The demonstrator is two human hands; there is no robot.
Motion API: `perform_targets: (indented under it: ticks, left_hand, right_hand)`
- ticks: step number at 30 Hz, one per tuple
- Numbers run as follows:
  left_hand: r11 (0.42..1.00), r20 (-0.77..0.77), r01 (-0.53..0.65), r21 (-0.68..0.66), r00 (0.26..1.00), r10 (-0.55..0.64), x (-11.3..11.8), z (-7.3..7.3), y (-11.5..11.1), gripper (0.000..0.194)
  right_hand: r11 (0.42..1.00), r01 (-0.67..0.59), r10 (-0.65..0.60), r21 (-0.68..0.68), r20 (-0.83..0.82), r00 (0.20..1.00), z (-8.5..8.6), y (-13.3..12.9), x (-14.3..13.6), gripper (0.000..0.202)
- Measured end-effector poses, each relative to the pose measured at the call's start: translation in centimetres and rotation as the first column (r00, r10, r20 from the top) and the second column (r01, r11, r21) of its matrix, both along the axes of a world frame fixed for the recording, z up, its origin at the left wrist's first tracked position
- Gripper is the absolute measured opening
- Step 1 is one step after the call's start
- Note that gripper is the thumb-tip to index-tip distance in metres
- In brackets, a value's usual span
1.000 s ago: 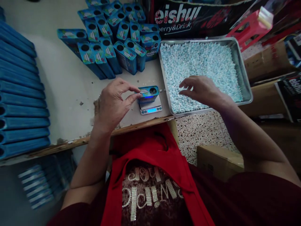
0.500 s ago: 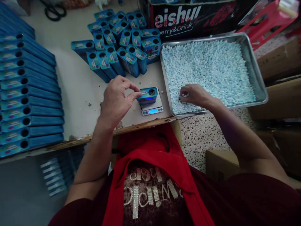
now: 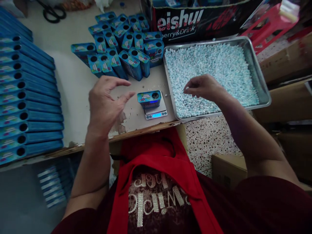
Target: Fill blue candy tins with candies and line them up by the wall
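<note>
A blue box (image 3: pixel 149 100) with a round hole in its top stands on a small scale (image 3: pixel 156 115) with a lit display. To its left is my left hand (image 3: pixel 104 104), thumb and fingers apart, touching nothing. My right hand (image 3: pixel 203 87) hovers above the metal tray (image 3: pixel 267 97) of pale blue candies (image 3: pixel 214 71), its fingertips pinched on a few candies. Behind the scale several upright blue boxes (image 3: pixel 131 66) with round holes crowd together.
Many blue boxes (image 3: pixel 41 115) are stacked in a row at the left. Black scissors (image 3: pixel 54 13) lie at the back left. A black printed carton (image 3: pixel 177 24) stands behind the tray, with a red stool (image 3: pixel 270 26) to its right.
My left hand has let go of the box on the scale and moved left. My right hand has risen from the candies with a few in its fingertips.
</note>
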State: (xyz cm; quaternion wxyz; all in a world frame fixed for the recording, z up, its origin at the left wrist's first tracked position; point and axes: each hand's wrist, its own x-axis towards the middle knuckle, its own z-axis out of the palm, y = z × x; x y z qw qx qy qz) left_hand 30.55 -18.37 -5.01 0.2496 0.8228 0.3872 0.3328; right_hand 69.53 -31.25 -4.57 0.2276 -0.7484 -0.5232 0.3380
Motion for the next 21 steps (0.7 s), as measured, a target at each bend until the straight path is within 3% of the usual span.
perform_targets:
  ticks: [2,5,8,11,16,21]
  left_hand:
    - [0.996,0.002,-0.082,-0.043,0.997,0.082,-2.1,-0.9,0.7,0.028]
    - [0.97,0.038,-0.166,-0.175,0.984,0.176,-4.2,-3.8,1.6,0.035]
    - [0.92,0.079,-0.189,-0.344,0.97,0.229,-4.7,-7.2,1.8,0.04]
    - [0.896,0.121,-0.161,-0.415,0.966,0.23,-4.6,-9.2,1.5,0.039]
    - [0.903,0.17,-0.142,-0.405,0.959,0.228,-5.2,-9.3,1.5,0.037]
    - [0.912,0.165,-0.135,-0.387,0.963,0.212,-6.4,-8.8,1.8,0.039]
  right_hand:
    - [0.998,-0.069,0.069,0.005,-0.002,0.998,1.4,1.0,-1.4,0.039]
    - [0.989,-0.15,0.149,0.014,0.044,0.988,3.6,2.3,-4.1,0.033]
    - [0.967,-0.253,0.246,0.011,0.195,0.949,5.8,3.4,-7.0,0.021]
    - [0.938,-0.346,0.332,-0.021,0.336,0.881,7.5,4.3,-9.6,0.008]
    - [0.914,-0.399,0.393,-0.074,0.404,0.826,8.2,5.4,-11.6,0.006]
    - [0.921,-0.384,0.379,-0.068,0.393,0.838,7.3,5.8,-11.4,0.027]
